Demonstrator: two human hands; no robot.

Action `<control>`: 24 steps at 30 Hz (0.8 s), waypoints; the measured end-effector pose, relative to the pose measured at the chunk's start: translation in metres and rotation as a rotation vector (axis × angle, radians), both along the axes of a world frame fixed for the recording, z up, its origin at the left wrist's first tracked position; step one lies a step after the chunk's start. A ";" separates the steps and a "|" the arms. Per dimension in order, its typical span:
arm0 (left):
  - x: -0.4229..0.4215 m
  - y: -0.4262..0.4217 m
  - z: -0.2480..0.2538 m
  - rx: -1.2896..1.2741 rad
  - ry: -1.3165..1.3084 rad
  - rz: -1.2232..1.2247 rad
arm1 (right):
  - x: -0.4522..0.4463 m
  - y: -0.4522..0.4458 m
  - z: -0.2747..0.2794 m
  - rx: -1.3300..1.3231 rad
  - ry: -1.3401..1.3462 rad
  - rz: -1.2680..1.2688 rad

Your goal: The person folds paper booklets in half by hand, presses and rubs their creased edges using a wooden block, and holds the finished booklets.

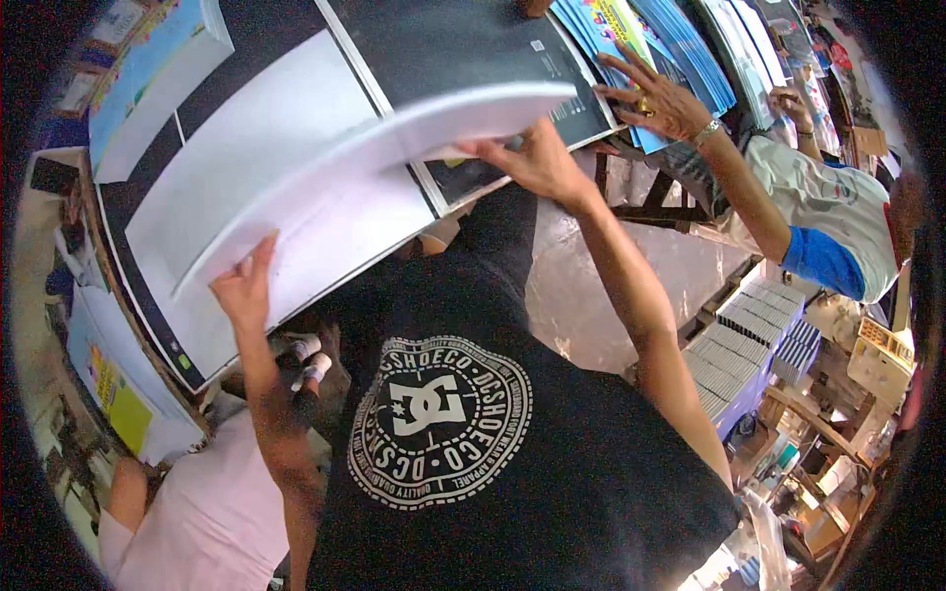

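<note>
A thick, bowed stack of white paper sheets (374, 148) is raised above the table, slightly smeared by motion. My left hand (246, 286) pinches its near left edge between thumb and fingers. Towards the other end, my right hand (540, 165) grips the stack from below, its thumb pointing left and some fingers hidden behind the paper. Beneath lies more white paper (365, 217) on a dark board (443, 59) with pale edging strips.
Blue printed sheets (680, 59) are fanned at the upper right, under a co-worker's spread hand (660, 98). Another printed stack (163, 69) sits upper left. Someone in a pale pink shirt (217, 502) is close on my left. Bundled books (739, 345) stand low on the right.
</note>
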State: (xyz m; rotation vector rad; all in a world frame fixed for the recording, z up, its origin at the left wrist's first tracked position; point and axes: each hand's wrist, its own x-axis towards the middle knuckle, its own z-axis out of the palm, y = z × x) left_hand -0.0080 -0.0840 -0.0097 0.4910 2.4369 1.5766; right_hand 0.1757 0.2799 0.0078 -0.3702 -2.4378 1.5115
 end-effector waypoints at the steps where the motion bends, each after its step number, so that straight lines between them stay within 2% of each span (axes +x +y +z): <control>1: 0.002 0.006 -0.007 0.122 0.038 -0.014 | -0.001 -0.003 0.004 -0.094 -0.057 0.000; 3: 0.015 0.024 -0.016 0.362 0.104 -0.040 | -0.002 -0.011 0.008 -0.219 -0.051 -0.015; 6: 0.019 0.035 -0.005 0.351 0.039 0.058 | -0.005 -0.023 -0.008 -0.285 0.056 -0.143; 8: 0.024 0.041 0.014 0.321 0.072 0.099 | -0.009 -0.031 0.013 -0.256 0.117 -0.153; 10: 0.023 0.034 0.018 0.235 0.098 0.090 | -0.005 -0.033 0.023 -0.240 0.022 -0.184; 13: 0.021 0.034 -0.001 0.428 0.061 0.108 | -0.005 -0.032 0.009 -0.281 0.005 -0.164; 16: 0.021 0.039 -0.002 0.344 0.008 0.099 | -0.008 -0.032 -0.002 -0.317 0.018 -0.150; 20: 0.021 0.035 -0.006 0.375 -0.067 0.092 | -0.002 -0.028 -0.009 -0.310 -0.005 -0.128; 23: 0.021 0.029 0.002 0.251 -0.081 0.114 | 0.002 -0.021 0.005 -0.293 -0.042 -0.125; 24: 0.021 0.025 0.007 0.282 -0.062 0.096 | 0.005 -0.018 0.011 -0.318 -0.012 -0.126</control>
